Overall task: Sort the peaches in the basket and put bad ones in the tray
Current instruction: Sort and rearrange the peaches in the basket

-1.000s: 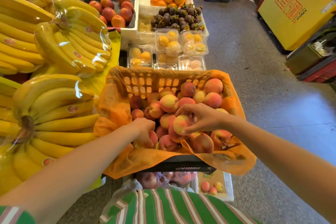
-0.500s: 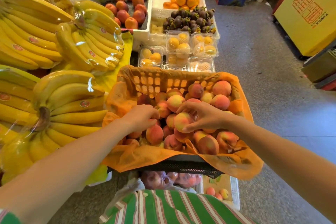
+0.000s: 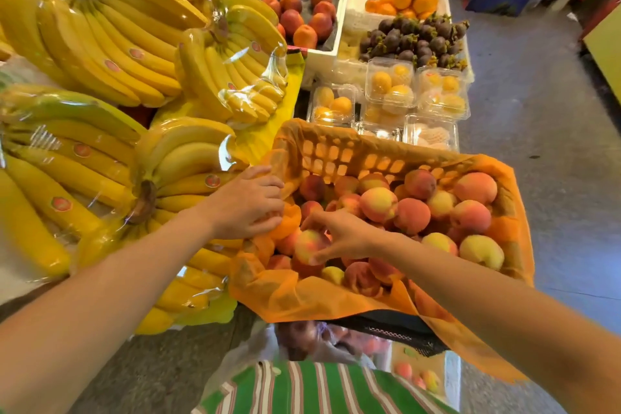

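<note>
Fingers and thumb of the right hand curl round one peach at the near-left of the pile in the basket; the peach lies just left of the palm, roundish, no long axis. The left hand sits at the basket's left rim, fingers curled against the orange liner, can't tell if gripping anything. The tray is below the near rim, toward the person, so the right hand likely carries back and down.

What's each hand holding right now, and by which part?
The right hand pinches a peach by its top and right side. The left hand curls round something orange at the basket rim; unclear what.
</note>
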Available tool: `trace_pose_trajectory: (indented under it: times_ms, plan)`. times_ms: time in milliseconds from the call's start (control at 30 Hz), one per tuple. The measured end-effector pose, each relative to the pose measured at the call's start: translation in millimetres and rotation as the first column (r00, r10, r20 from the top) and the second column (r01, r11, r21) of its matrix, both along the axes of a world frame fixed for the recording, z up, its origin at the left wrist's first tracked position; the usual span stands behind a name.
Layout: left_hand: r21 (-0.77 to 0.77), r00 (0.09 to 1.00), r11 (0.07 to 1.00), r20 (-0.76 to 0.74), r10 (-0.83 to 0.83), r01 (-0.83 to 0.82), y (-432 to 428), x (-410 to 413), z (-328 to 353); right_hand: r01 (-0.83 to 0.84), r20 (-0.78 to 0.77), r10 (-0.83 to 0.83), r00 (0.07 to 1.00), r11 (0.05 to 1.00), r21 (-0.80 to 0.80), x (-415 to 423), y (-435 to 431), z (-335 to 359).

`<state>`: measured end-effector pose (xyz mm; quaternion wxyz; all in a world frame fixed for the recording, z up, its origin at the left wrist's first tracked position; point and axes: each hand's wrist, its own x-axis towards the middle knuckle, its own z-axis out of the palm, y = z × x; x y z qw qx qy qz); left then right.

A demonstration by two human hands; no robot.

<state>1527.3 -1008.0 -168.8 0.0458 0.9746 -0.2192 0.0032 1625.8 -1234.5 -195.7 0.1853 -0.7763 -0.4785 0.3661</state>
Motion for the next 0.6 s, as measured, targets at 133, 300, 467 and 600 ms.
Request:
trace_pose_trajectory:
  times_ms: [133,300,467,600]
  plan:
    - [-0.068,1.000,0.998,0.027,-0.006,0.008,2,1,-4,0.061,0.000,-0.062,0.998,0.997,0.055,-8,11,-19]
    - [-0.136,0.998,0.991,0.067,-0.008,0.017,4,3,-10,0.033,-0.077,-0.030,0.997,0.999,0.041,-16,19,-25]
    - [-0.143,0.997,0.989,0.072,-0.037,0.047,9,6,-13,0.192,0.136,-0.218,0.966,0.965,0.178,32,22,-17]
    - [-0.147,0.996,0.987,0.070,-0.061,0.071,13,8,-13,0.084,0.263,-0.053,0.963,0.991,-0.106,72,42,-22]
